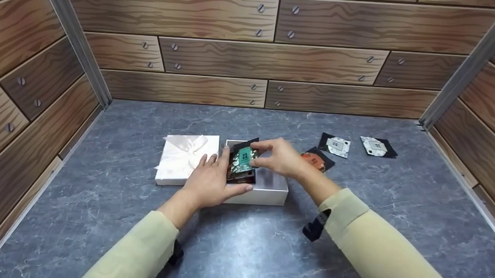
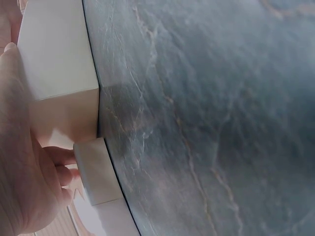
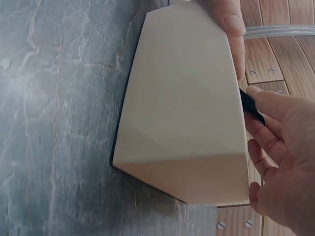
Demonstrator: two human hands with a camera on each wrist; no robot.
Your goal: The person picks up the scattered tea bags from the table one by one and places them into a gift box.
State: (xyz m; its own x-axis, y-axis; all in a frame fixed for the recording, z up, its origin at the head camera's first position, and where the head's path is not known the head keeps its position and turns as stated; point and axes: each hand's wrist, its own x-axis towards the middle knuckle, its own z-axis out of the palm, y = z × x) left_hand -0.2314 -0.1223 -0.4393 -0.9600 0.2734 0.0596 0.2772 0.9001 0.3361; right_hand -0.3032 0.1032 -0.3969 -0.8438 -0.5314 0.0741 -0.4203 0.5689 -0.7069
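white lid (image 1: 181,163) with a pale bow (image 1: 189,150), flat on the grey desk (image 1: 416,196) at nine o'clock from an open white box (image 1: 261,197). over the box's nine o'clock side, left hand (image 1: 206,181): fingers nearly straight, thumb spread wide, grasping nothing. inside, dark packets (image 1: 241,179) with a green packet (image 1: 244,156) above. at three o'clock from that, right hand (image 1: 283,158): fingers and thumb nearly closed, pinching its edge. farther out, between two and three o'clock: orange packet (image 1: 314,159), partly hidden, then black-and-white packet (image 1: 337,146), then matching packet (image 1: 377,147).

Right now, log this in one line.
right hand: pinches flat green-black packet; left hand: touches white rectangular box; white ribboned lid: off
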